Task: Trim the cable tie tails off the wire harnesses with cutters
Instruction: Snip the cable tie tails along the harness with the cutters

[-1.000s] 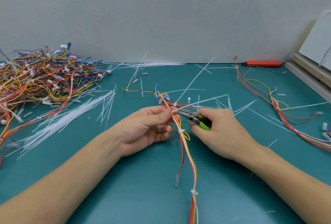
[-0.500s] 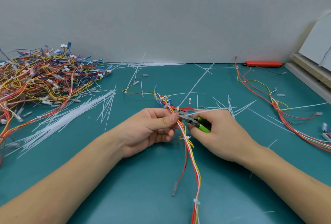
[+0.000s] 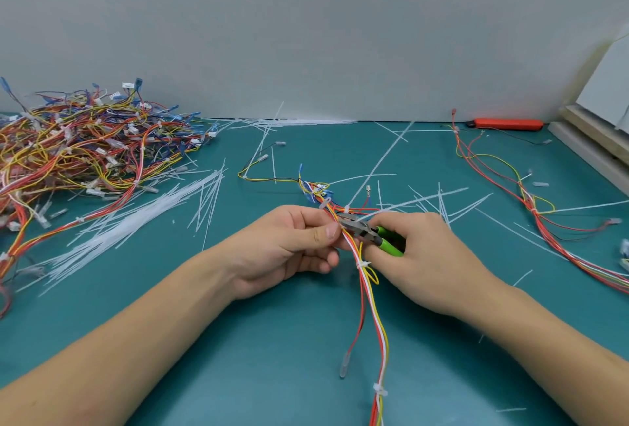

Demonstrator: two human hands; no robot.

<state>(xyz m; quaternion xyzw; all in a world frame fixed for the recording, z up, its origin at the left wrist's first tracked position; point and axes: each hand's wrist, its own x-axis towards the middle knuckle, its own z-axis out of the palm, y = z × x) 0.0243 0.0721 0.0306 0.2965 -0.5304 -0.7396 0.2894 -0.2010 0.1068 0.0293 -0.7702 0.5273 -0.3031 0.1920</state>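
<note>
A wire harness of red, yellow and white wires runs from the middle of the table toward me. My left hand pinches it between thumb and fingers near a white cable tie. In my right hand are green-handled cutters, with the jaws at the harness right beside my left thumb. Another white tie wraps the harness just below the jaws, and one more tie sits lower down. A long white tie tail slants up from the harness behind the hands.
A big pile of harnesses fills the left side of the green mat. Cut white tie tails lie scattered beside it and across the middle. A second harness lies at the right; an orange tool rests by the wall.
The harness has slid a little toward me and both hands have shifted slightly down. The cutter jaws have closed in on the harness next to my left thumb.
</note>
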